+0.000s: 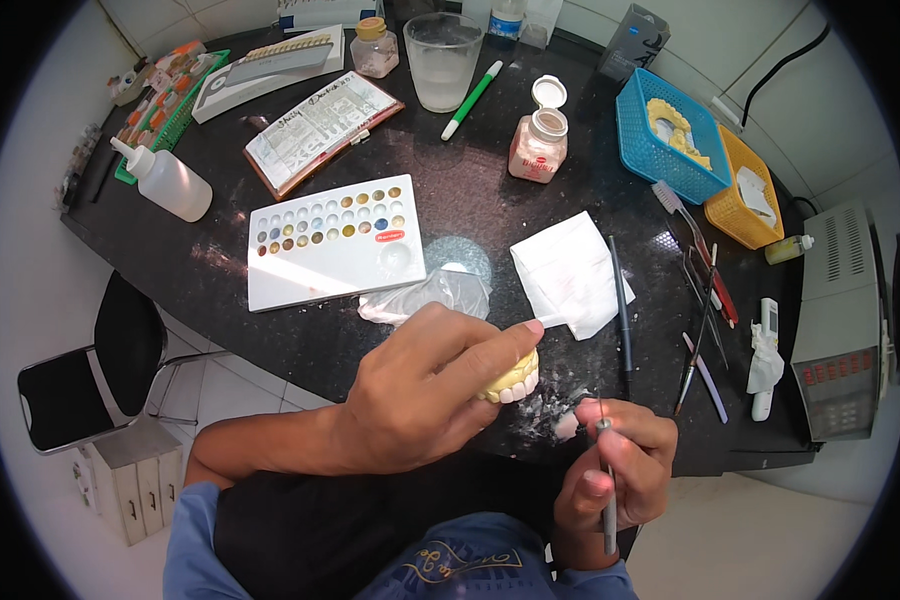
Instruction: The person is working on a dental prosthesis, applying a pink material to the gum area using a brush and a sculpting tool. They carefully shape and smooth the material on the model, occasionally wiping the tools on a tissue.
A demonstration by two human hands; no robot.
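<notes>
My left hand [405,390] is closed round a yellow dental cast [518,378] with a row of white teeth along its front, held just above the table's near edge. The fingers hide much of the cast. To its right, my right hand [635,470] grips a slim metal-handled dental tool [609,510] between thumb and fingers. Its thin tip points up and away, apart from the cast. White powder and scraps [560,410] lie on the black tabletop between the hands. Beyond my left hand are a crumpled clear plastic bag [430,300] and a folded white tissue [570,275].
A white palette [320,270] with coloured wells lies left, near a squeeze bottle [175,185]. Farther back stand an open powder jar [538,150] and a plastic cup [443,65]. Brushes and a red-handled tool [720,290] lie right, by a blue basket [670,150] and a grey machine [840,320].
</notes>
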